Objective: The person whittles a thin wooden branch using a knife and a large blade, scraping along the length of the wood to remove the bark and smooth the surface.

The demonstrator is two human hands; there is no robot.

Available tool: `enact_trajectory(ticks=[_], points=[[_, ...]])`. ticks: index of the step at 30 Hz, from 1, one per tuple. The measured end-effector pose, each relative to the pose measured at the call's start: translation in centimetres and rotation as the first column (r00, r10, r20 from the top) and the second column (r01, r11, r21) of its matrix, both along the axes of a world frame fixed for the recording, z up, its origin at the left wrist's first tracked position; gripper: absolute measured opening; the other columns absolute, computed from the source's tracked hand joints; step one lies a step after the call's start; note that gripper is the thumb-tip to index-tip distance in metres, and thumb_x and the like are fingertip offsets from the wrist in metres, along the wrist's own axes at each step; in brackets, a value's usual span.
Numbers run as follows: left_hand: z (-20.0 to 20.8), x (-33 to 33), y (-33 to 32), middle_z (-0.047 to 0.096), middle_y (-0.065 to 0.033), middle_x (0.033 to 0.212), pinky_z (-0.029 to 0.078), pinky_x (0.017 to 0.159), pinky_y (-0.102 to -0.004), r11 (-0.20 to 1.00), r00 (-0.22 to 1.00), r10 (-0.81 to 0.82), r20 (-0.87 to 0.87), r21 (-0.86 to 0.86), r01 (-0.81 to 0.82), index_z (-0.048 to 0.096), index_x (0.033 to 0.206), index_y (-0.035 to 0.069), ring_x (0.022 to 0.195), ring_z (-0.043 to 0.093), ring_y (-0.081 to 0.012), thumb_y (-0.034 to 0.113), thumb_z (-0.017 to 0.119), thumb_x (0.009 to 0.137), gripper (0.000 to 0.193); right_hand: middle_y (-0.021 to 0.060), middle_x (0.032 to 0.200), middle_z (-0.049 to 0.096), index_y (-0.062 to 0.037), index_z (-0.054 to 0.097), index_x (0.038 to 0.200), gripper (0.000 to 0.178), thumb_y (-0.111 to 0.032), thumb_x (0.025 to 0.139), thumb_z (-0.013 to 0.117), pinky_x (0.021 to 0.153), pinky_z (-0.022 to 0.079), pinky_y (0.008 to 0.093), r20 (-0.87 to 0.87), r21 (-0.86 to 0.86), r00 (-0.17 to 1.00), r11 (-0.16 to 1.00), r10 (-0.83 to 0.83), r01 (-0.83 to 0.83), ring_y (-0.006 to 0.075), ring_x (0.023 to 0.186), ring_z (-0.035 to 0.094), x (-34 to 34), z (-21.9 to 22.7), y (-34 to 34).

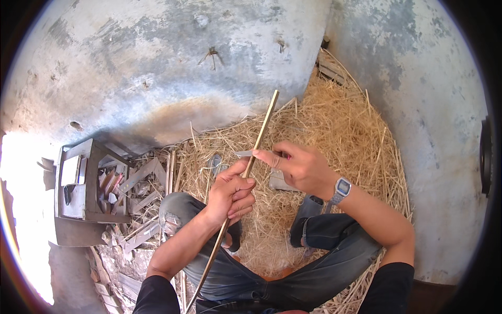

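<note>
A long, thin strip that looks like split bamboo (265,121) slants up from between my legs to a point ahead of me. My left hand (231,192) is closed round it at about mid-length. Just above, my right hand (300,165) grips a knife whose short pale blade (244,154) lies across the strip. The right index finger reaches along the blade to the strip's edge. Most of the knife's handle is hidden inside the right hand; a small pinkish bit shows there.
Straw-like shavings (345,125) cover the floor around my feet. A grey wooden cabinet (94,183) stands at the left, beside broken boards (141,178) and scraps. Stained walls (172,63) rise ahead and to the right. A flat grey block (281,180) lies in the shavings beneath my right hand.
</note>
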State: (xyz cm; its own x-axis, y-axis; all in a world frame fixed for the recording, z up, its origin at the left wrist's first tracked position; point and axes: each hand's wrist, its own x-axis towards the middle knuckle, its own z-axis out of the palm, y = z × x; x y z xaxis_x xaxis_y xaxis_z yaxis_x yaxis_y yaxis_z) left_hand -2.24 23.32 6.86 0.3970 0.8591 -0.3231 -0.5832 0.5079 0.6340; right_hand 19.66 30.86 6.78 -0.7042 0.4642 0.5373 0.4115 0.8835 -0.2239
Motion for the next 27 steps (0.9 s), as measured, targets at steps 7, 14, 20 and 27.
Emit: enact_trajectory(ticks=[7, 14, 20, 27], points=[[-0.2, 0.0, -0.3, 0.028, 0.0062, 0.054, 0.024, 0.031, -0.0225, 0.998, 0.998, 0.05, 0.05, -0.045, -0.048, 0.048, 0.153, 0.02, 0.034, 0.029, -0.006, -0.001, 0.046, 0.1, 0.057, 0.0072, 0.095, 0.064, -0.0259, 0.055, 0.152, 0.082, 0.0, 0.076, 0.072, 0.054, 0.055, 0.032, 0.088, -0.037, 0.994, 0.998, 0.06, -0.057, 0.0197, 0.069, 0.064, 0.1, -0.4, -1.5], [-0.6, -0.5, -0.5, 0.027, 0.006, 0.053, 0.024, 0.031, -0.0238, 0.999, 0.999, -0.032, 0.038, -0.015, 0.033, 0.043, 0.157, 0.021, 0.034, 0.027, -0.0064, -0.001, 0.046, 0.101, 0.061, 0.007, 0.089, 0.063, -0.0233, 0.053, 0.152, 0.071, -0.004, 0.086, 0.068, 0.051, 0.054, 0.0332, 0.109, 0.003, 0.993, 0.999, -0.049, 0.048, 0.0194, 0.067, 0.064, 0.1, 0.1, -1.2], [0.0, 0.2, -0.6, 0.028, 0.0051, 0.052, 0.025, 0.031, -0.0241, 1.0, 0.997, -0.006, -0.073, 0.009, 0.006, 0.05, 0.151, 0.016, 0.033, 0.029, -0.007, -0.002, 0.045, 0.1, 0.055, 0.0075, 0.089, 0.065, -0.0242, 0.052, 0.154, 0.077, -0.008, 0.083, 0.074, 0.053, 0.055, 0.0335, 0.027, 0.039, 0.993, 0.993, -0.116, 0.115, 0.0204, 0.068, 0.064, 0.8, -1.1, 0.0], [0.1, 0.2, -0.8, 0.029, 0.0039, 0.053, 0.025, 0.032, -0.025, 0.999, 0.992, -0.012, -0.123, 0.039, 0.017, 0.039, 0.161, 0.018, 0.035, 0.03, -0.007, -0.004, 0.046, 0.098, 0.067, 0.0078, 0.094, 0.069, -0.0285, 0.051, 0.154, 0.075, 0.001, 0.086, 0.064, 0.054, 0.056, 0.0336, 0.003, 0.008, 0.973, 0.973, -0.23, 0.23, 0.0226, 0.07, 0.067, 3.5, -1.1, 3.8]])
